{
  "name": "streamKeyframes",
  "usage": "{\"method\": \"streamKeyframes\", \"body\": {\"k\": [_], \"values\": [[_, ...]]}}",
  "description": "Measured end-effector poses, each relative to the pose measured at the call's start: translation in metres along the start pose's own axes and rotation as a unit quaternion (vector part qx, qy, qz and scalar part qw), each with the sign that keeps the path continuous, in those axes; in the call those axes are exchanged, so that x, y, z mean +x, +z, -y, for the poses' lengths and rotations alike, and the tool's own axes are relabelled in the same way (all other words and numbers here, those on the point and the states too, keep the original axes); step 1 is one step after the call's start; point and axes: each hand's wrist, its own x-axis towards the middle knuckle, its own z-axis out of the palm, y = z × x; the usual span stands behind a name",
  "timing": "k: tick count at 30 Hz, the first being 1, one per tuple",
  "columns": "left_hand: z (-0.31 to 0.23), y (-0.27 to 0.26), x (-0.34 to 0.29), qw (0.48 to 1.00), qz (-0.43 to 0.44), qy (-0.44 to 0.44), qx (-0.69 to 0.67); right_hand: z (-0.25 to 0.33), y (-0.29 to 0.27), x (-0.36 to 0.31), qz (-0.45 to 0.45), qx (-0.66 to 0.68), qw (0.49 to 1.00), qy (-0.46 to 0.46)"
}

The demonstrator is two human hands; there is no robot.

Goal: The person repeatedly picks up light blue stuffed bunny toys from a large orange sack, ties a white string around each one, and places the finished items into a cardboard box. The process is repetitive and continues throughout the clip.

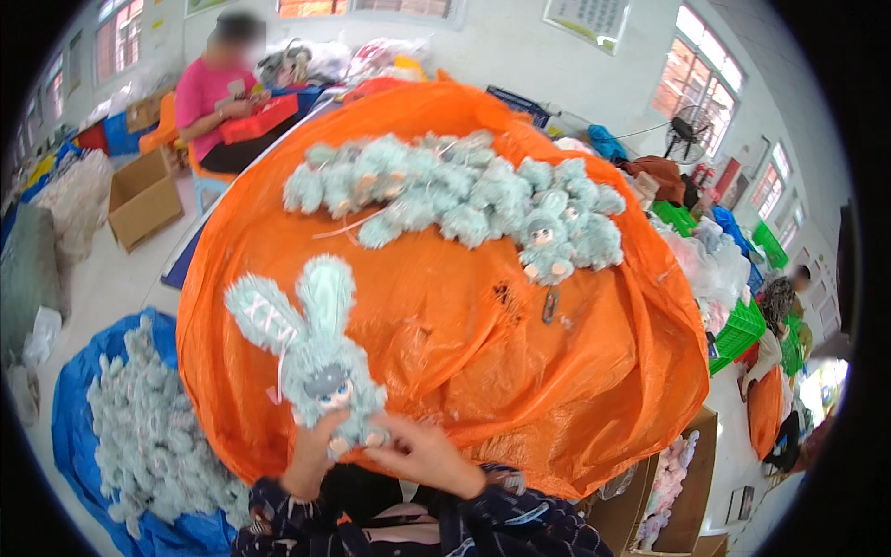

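Note:
A pale mint-green plush bunny doll [325, 367] stands upright near the front edge of the orange sheet. Long ears rise from its head, one laced with pink-white ribbon in crosses, and its small doll face has blue eyes. My left hand [311, 455] grips the doll's lower body from the left. At the doll's lower right, my right hand [429, 455] pinches by its foot; the fingertips are partly hidden. Farther back on the orange sheet [418, 316] lies a heap of similar plush dolls [464, 190], one of them face up [546, 243] at its right front.
A blue sack [74, 408] full of mint plush pieces [167, 436] sits at lower left. At lower right is a cardboard box [696, 483] with pink plush items. A person in pink [200, 102] sits at the far left beside an open carton [144, 200]. Green crates [738, 334] stand right.

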Motion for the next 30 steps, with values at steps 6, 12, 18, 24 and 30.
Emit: {"method": "streamKeyframes", "body": {"k": [6, 12, 18, 24, 30], "values": [[-0.014, -0.008, -0.015, 0.996, -0.057, 0.066, 0.015, -0.012, 0.016, 0.010, 0.090, 0.383, 0.909, 0.139], [-0.143, -0.016, 0.001, 0.846, 0.246, 0.388, -0.270, 0.020, -0.042, 0.009, 0.020, 0.314, 0.948, 0.050], [-0.083, -0.018, 0.061, 0.915, 0.048, 0.215, 0.337, -0.032, -0.130, 0.029, -0.283, -0.027, 0.958, 0.042], [-0.035, -0.008, 0.135, 0.505, 0.121, 0.397, 0.757, -0.131, -0.211, 0.021, -0.365, -0.459, 0.810, 0.029], [-0.033, -0.026, 0.153, 0.525, 0.191, 0.477, 0.679, -0.154, -0.220, 0.022, -0.313, -0.422, 0.833, 0.173]]}}
